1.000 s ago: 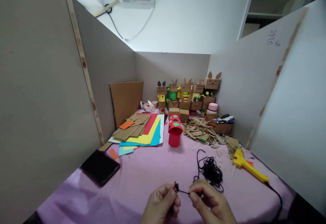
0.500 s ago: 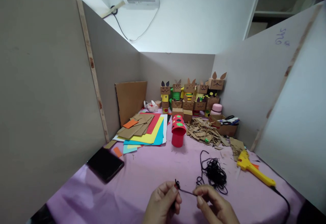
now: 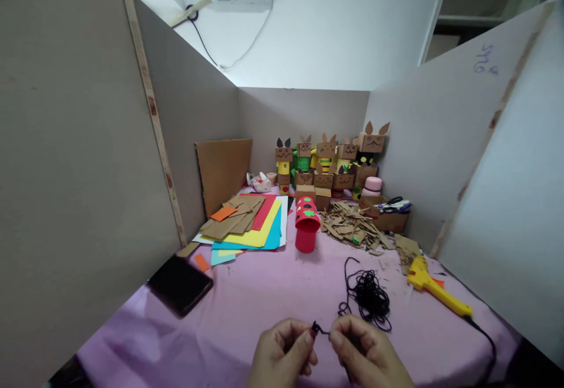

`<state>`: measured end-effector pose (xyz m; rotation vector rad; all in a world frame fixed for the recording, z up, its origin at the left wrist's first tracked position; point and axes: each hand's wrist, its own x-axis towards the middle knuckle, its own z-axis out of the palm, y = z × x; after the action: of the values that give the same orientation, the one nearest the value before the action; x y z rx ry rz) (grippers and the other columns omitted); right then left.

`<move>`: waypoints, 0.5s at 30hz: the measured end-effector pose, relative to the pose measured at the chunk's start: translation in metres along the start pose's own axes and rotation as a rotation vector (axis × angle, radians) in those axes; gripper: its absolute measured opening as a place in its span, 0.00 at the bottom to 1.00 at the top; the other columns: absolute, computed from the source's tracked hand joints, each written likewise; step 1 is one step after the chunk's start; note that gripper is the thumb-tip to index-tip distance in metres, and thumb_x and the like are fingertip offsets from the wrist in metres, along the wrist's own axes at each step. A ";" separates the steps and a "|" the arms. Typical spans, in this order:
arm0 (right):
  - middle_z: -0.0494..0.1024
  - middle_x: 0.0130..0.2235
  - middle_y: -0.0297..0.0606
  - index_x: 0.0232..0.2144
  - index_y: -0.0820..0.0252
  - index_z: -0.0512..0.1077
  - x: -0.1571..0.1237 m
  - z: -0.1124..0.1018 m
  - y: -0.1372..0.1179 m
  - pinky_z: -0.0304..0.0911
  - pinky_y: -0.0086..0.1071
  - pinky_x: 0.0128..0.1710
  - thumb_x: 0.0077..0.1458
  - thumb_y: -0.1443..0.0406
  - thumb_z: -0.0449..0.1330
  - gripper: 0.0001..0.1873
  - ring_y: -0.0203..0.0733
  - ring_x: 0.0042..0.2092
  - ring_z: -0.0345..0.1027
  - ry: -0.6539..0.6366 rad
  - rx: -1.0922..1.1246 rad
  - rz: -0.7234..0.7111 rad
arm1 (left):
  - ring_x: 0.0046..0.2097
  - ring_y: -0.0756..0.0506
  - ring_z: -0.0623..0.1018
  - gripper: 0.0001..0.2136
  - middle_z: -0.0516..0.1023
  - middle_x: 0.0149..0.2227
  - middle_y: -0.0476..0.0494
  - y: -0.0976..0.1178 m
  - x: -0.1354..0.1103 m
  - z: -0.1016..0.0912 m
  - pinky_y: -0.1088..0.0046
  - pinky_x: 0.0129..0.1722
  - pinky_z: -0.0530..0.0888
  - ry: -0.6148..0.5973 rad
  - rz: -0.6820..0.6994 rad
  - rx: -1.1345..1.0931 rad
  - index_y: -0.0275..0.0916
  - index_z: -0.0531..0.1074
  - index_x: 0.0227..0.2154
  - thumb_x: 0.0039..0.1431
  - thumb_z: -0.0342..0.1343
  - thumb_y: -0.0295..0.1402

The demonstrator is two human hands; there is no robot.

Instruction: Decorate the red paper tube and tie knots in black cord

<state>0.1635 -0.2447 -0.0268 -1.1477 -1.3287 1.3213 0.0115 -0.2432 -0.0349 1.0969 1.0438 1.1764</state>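
My left hand (image 3: 284,355) and my right hand (image 3: 368,355) are at the bottom middle, both pinching a short stretch of black string (image 3: 321,330) between fingertips. A small knot or loop of string sits at my left fingertips. The string runs back to a loose tangled bundle of black string (image 3: 369,300) lying on the pink tablecloth (image 3: 247,311) just beyond my right hand. A red paper-covered cup (image 3: 306,230) with green and black shapes stands farther back in the middle.
A black tablet (image 3: 180,285) lies at the left. Coloured paper sheets and cardboard pieces (image 3: 247,223) are stacked behind it. A yellow glue gun (image 3: 434,294) lies at the right. Cardboard scraps (image 3: 352,226), cardboard figures (image 3: 328,161) and a box with scissors (image 3: 390,214) stand at the back. Partition boards wall three sides.
My hands have drawn closer together, shortening the string stretched between them. The view shifted slightly.
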 end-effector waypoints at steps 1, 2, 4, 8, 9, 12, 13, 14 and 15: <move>0.60 0.18 0.25 0.24 0.60 0.65 0.000 -0.003 -0.002 0.46 0.26 0.20 0.43 0.41 0.59 0.27 0.30 0.20 0.50 -0.005 -0.011 -0.003 | 0.20 0.54 0.65 0.24 0.70 0.17 0.52 -0.002 0.001 0.000 0.78 0.22 0.61 -0.005 0.006 0.012 0.34 0.73 0.23 0.40 0.63 0.54; 0.60 0.19 0.25 0.25 0.59 0.65 -0.001 -0.006 -0.004 0.47 0.26 0.21 0.45 0.41 0.58 0.27 0.30 0.21 0.51 -0.020 -0.020 -0.008 | 0.20 0.54 0.65 0.24 0.70 0.17 0.51 -0.003 0.001 0.000 0.78 0.23 0.61 -0.008 0.012 0.024 0.34 0.72 0.23 0.41 0.62 0.54; 0.60 0.21 0.25 0.26 0.59 0.64 -0.001 -0.009 -0.004 0.48 0.26 0.22 0.47 0.42 0.56 0.26 0.31 0.22 0.52 -0.052 -0.037 -0.030 | 0.21 0.53 0.66 0.23 0.71 0.18 0.51 -0.007 0.002 -0.001 0.78 0.23 0.62 -0.011 0.022 0.046 0.34 0.72 0.24 0.43 0.61 0.54; 0.60 0.24 0.27 0.27 0.58 0.63 -0.002 -0.009 0.000 0.51 0.27 0.25 0.52 0.45 0.54 0.22 0.34 0.26 0.54 -0.050 -0.068 -0.085 | 0.22 0.52 0.67 0.20 0.70 0.19 0.50 -0.010 0.002 -0.004 0.77 0.25 0.64 -0.030 0.063 0.128 0.34 0.72 0.25 0.49 0.58 0.50; 0.60 0.25 0.28 0.27 0.57 0.63 -0.002 -0.009 0.000 0.52 0.28 0.27 0.54 0.46 0.52 0.21 0.35 0.27 0.56 -0.050 -0.101 -0.127 | 0.23 0.51 0.67 0.18 0.71 0.20 0.50 -0.009 0.002 -0.004 0.77 0.25 0.64 -0.040 0.076 0.160 0.34 0.72 0.25 0.51 0.57 0.48; 0.63 0.31 0.32 0.28 0.56 0.62 -0.002 -0.012 -0.002 0.56 0.30 0.32 0.60 0.54 0.48 0.14 0.39 0.34 0.60 -0.089 -0.290 -0.325 | 0.24 0.50 0.68 0.15 0.71 0.21 0.48 -0.005 -0.001 -0.005 0.77 0.26 0.64 -0.098 0.110 0.300 0.35 0.72 0.26 0.55 0.52 0.43; 0.63 0.32 0.33 0.28 0.55 0.61 -0.002 -0.013 -0.004 0.56 0.30 0.34 0.61 0.57 0.47 0.12 0.39 0.35 0.61 -0.110 -0.361 -0.391 | 0.24 0.50 0.69 0.14 0.72 0.21 0.48 -0.003 -0.002 -0.005 0.77 0.27 0.64 -0.115 0.123 0.359 0.35 0.72 0.25 0.56 0.51 0.41; 0.64 0.33 0.34 0.29 0.55 0.61 -0.001 -0.014 -0.008 0.56 0.30 0.34 0.61 0.59 0.47 0.11 0.39 0.36 0.61 -0.133 -0.421 -0.443 | 0.25 0.50 0.69 0.13 0.72 0.21 0.48 -0.001 -0.003 -0.004 0.77 0.27 0.64 -0.133 0.136 0.419 0.36 0.72 0.24 0.57 0.50 0.39; 0.65 0.34 0.35 0.29 0.55 0.61 0.000 -0.015 -0.011 0.56 0.30 0.35 0.61 0.60 0.46 0.10 0.39 0.37 0.61 -0.153 -0.467 -0.475 | 0.25 0.50 0.69 0.13 0.72 0.21 0.48 0.002 -0.004 -0.004 0.77 0.27 0.64 -0.157 0.145 0.472 0.36 0.72 0.22 0.57 0.50 0.37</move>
<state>0.1781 -0.2422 -0.0152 -0.9507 -1.9487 0.7829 0.0073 -0.2471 -0.0338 1.6297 1.1642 0.9569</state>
